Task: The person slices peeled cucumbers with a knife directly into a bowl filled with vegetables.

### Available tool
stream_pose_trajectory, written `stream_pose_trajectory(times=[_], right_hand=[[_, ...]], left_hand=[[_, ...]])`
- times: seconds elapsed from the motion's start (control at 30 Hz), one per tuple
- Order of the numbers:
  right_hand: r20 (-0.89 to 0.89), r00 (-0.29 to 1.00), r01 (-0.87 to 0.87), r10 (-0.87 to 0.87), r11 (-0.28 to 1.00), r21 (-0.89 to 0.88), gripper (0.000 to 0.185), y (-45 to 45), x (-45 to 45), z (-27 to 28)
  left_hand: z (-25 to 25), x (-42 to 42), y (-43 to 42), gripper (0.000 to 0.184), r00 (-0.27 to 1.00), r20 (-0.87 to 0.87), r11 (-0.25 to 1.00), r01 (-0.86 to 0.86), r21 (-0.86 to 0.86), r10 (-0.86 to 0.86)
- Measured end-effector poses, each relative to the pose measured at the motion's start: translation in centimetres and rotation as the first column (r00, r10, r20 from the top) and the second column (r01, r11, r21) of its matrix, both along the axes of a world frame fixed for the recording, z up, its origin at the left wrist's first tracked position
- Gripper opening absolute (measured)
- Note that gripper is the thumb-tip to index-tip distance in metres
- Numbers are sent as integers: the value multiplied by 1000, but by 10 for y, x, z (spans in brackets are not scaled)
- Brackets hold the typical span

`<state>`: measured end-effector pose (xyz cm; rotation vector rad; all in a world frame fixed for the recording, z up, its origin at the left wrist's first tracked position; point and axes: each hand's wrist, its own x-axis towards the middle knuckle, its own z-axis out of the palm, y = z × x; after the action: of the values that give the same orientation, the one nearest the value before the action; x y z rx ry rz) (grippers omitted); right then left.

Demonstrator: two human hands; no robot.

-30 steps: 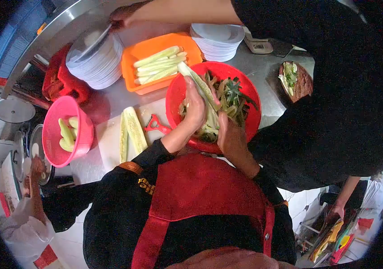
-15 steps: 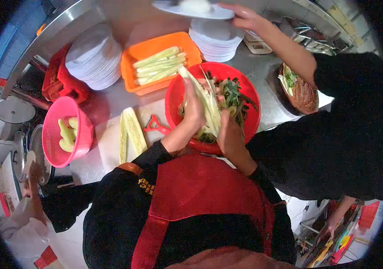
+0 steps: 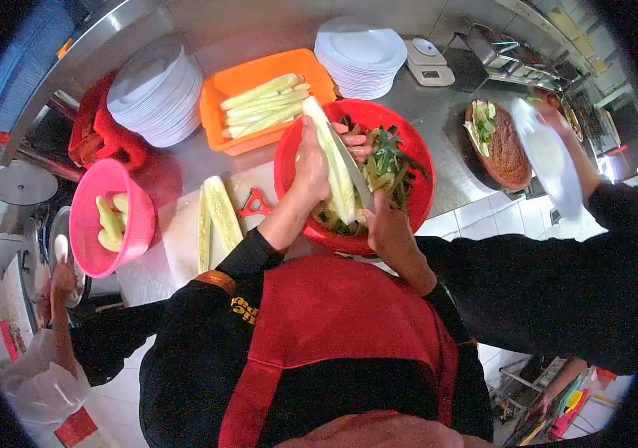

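My left hand (image 3: 310,168) is wrapped around a long, pale peeled cucumber piece (image 3: 334,168), held slanted above a red bowl (image 3: 426,160). My right hand (image 3: 390,228) grips a knife (image 3: 352,170), whose blade lies along the cucumber's right side; its handle is hidden in my palm. Dark green peelings and scraps (image 3: 388,153) fill the bowl below. To the left, two cut cucumber pieces (image 3: 222,220) rest on a white cutting board (image 3: 183,243), with a red peeler (image 3: 256,203) near the bowl.
An orange tray (image 3: 218,81) of peeled cucumbers, plate stacks (image 3: 153,97), a scale (image 3: 431,63) and a pink basket (image 3: 140,235) of pale green vegetables crowd the counter. At right, another person's arm holds a white plate (image 3: 547,157) near a round brown tray (image 3: 509,160).
The other person's arm has swung the plate from the top centre to the right. In my hands the cucumber has turned slightly, and the knife blade now shows clearly.
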<state>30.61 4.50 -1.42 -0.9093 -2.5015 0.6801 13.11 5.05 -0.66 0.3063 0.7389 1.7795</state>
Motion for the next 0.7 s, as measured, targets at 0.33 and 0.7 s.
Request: stream_pose_trajectory(times=[0.33, 0.7], right_hand=[[-39, 997, -63, 63, 998, 11, 25, 4, 13, -11], [-41, 990, -136, 133, 986, -91, 18, 5, 36, 20]], left_hand=[[-1, -15, 1, 67, 991, -65, 989, 112, -101, -119], [4, -44, 13, 64, 994, -45, 956, 86, -282, -102]])
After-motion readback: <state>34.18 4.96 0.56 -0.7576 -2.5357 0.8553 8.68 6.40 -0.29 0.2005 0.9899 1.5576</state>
